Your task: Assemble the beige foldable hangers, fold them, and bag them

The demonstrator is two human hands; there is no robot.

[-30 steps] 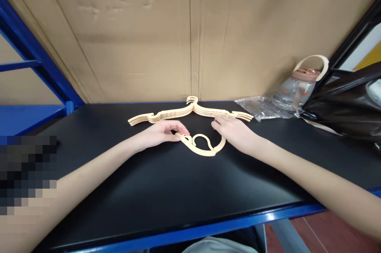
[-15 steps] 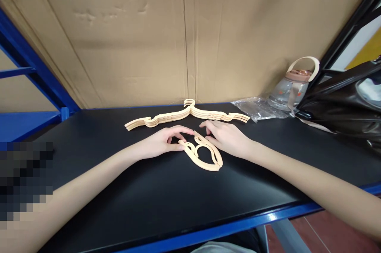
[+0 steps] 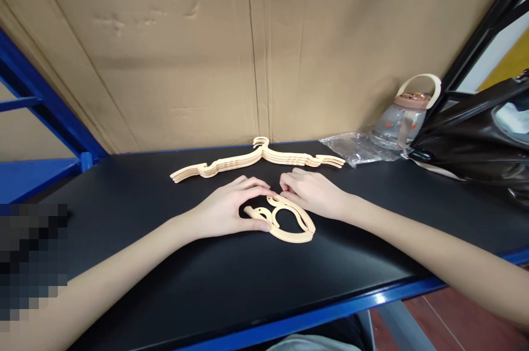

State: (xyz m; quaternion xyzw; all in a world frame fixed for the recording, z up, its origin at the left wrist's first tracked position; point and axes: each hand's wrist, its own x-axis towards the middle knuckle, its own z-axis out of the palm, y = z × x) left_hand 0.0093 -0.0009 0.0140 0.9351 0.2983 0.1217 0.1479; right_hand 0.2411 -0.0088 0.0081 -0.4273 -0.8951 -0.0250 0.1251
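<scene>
Both grips, left hand (image 3: pixel 231 208) and right hand (image 3: pixel 312 192), pinching folded hanger (image 3: pixel 285 224); no writing.

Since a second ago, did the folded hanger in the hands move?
Yes. The folded hanger has come nearer the person, farther from the stack of open hangers at the back, with the left hand and right hand on it.

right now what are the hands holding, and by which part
Both hands pinch the folded cream hanger flat on the black shelf: left hand at its left end, right hand on its far edge.
</scene>
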